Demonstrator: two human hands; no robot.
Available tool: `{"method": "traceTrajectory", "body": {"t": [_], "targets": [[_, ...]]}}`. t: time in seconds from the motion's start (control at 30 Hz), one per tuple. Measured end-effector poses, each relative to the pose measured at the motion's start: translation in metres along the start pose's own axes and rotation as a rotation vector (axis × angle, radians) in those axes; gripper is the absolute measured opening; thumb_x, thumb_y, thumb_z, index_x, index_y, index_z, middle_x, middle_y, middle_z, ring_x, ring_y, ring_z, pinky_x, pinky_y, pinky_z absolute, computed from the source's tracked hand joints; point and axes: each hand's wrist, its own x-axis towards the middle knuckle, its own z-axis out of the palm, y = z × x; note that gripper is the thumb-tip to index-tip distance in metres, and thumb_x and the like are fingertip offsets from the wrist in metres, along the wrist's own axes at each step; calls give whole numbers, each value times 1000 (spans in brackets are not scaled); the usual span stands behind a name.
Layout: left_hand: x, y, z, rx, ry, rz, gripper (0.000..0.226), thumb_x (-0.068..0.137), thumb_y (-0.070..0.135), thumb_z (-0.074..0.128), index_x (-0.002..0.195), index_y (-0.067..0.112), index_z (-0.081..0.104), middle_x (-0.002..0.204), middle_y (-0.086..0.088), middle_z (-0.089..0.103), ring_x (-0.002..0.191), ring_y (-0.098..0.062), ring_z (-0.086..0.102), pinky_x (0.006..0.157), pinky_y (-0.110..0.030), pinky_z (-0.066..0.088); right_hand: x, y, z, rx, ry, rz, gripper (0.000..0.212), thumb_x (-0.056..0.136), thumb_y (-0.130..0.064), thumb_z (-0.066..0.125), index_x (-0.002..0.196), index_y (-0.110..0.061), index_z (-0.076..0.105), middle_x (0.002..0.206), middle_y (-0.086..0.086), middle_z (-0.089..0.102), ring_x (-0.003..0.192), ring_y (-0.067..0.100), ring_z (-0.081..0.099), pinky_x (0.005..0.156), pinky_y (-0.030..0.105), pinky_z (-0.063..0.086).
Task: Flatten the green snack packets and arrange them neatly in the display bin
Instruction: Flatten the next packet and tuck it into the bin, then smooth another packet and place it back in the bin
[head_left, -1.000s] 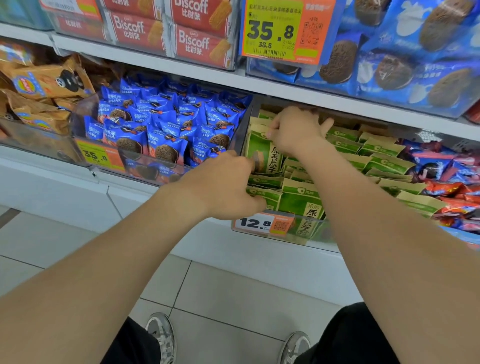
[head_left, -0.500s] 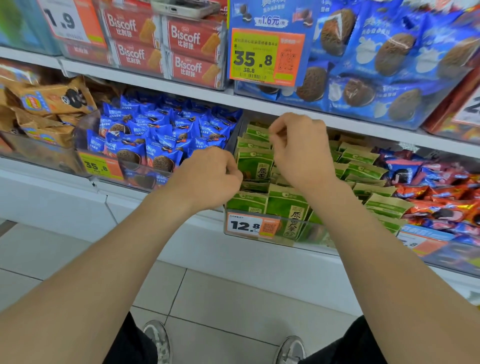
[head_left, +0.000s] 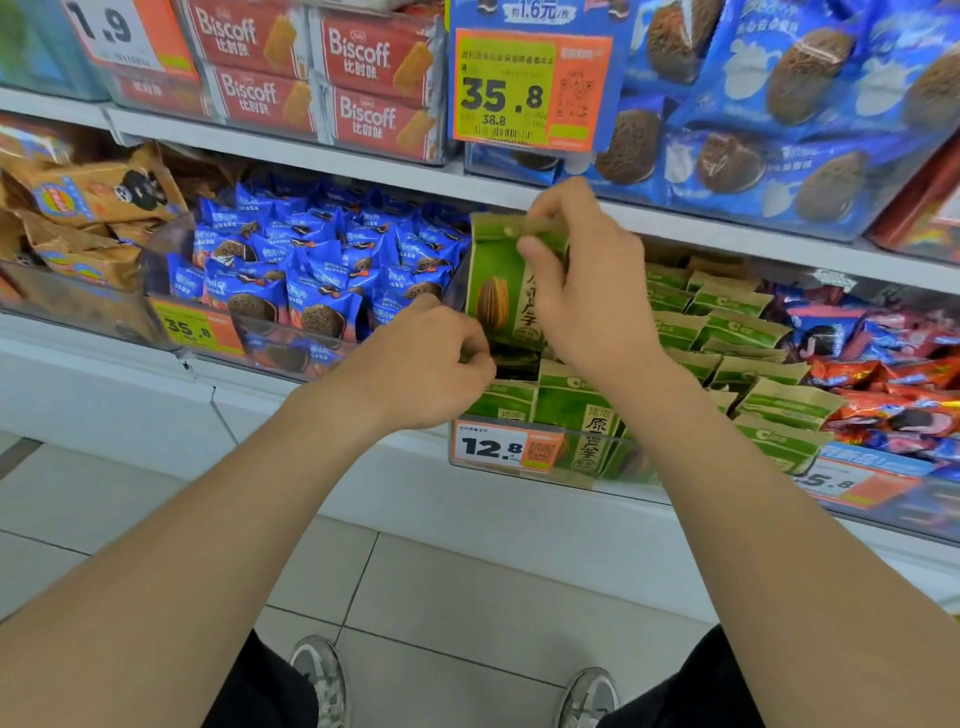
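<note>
A green snack packet (head_left: 501, 291) with a sunflower seed picture stands upright, lifted above the clear display bin (head_left: 524, 470). My right hand (head_left: 582, 280) pinches its folded top edge. My left hand (head_left: 431, 364) pinches its bottom left corner. Several more green packets (head_left: 748, 332) lie in rows in the bin, to the right and below the lifted one. The bin's front wall carries a 12.8 price tag (head_left: 506, 447).
Blue cookie packets (head_left: 322, 270) fill the bin to the left, red and blue packets (head_left: 893, 374) the one to the right. A white shelf edge (head_left: 727, 234) runs just above my right hand, with Biscoff boxes (head_left: 358, 78) above. Tiled floor and my shoes lie below.
Both hands have raised one green packet upright out of the bin; a second ago they were low among the packets. The view has tilted up and moved closer.
</note>
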Motion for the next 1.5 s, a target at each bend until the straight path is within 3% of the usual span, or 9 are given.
{"method": "traceTrajectory", "body": {"t": [0.07, 0.23, 0.33, 0.43, 0.57, 0.83, 1.1, 1.33, 1.5], "targets": [[-3, 4, -4, -27, 108, -59, 20, 94, 24, 57, 96, 28, 76, 94, -2, 68, 93, -21, 61, 88, -42, 56, -5, -8, -8, 108, 207, -41, 13, 104, -4, 57, 118, -1, 58, 105, -7, 64, 78, -14, 50, 72, 4, 35], [-14, 20, -17, -132, 462, -180, 16, 101, 13, 48, 100, 15, 64, 90, -6, 69, 86, -30, 62, 75, -41, 51, -13, -26, -26, 272, 515, 10, 16, 107, -3, 50, 122, 2, 56, 91, -19, 57, 65, -1, 49, 61, 17, 37], [-24, 35, -20, -416, 542, -120, 20, 106, 23, 49, 100, 15, 66, 84, 3, 70, 79, -14, 64, 69, -29, 47, -26, -25, -30, 252, 256, 98, 19, 102, -7, 60, 121, -9, 62, 74, -16, 56, 55, 5, 47, 56, 22, 35], [-34, 48, -5, -699, 410, -139, 17, 107, 28, 57, 100, 20, 70, 79, 15, 70, 73, -1, 62, 73, -24, 49, -44, -31, -29, 252, 36, 184, 26, 99, -9, 66, 124, -15, 61, 70, -15, 59, 56, 7, 55, 61, 23, 40], [-41, 50, 16, -949, 365, -283, 17, 110, 22, 56, 109, 18, 73, 98, -3, 80, 95, -26, 76, 93, -53, 61, -65, -49, -34, 674, -54, 586, 19, 109, -27, 58, 118, -15, 69, 93, 9, 78, 81, 22, 75, 73, 42, 60], [-68, 49, 48, -981, 590, -361, 12, 97, 31, 66, 100, 30, 54, 99, -11, 69, 89, -29, 70, 91, -62, 56, -115, -68, -20, 1400, -142, 1113, 40, 102, -40, 63, 124, -9, 76, 119, 17, 78, 117, 33, 73, 107, 53, 56], [-81, 67, 41, -1036, 342, -198, 55, 94, 51, 76, 97, -1, 59, 80, -2, 58, 73, -13, 58, 68, -32, 50, -115, -60, -28, 875, 25, 869, 25, 104, -20, 65, 92, -1, 78, 97, 23, 77, 90, 35, 75, 90, 50, 61], [-82, 66, 48, -974, 220, -110, 24, 109, 24, 60, 96, 6, 69, 82, -12, 66, 78, -22, 62, 79, -45, 52, -127, -47, -40, 1065, 32, 964, 32, 104, -20, 67, 106, 11, 73, 106, 31, 75, 98, 39, 74, 99, 52, 60], [-86, 61, 52, -942, 226, -50, 20, 110, 24, 59, 97, 10, 67, 92, -27, 68, 85, -44, 68, 86, -66, 59, -144, -39, -47, 910, -32, 769, 24, 101, -23, 71, 105, 0, 78, 98, 17, 80, 96, 33, 77, 93, 47, 63]]}}
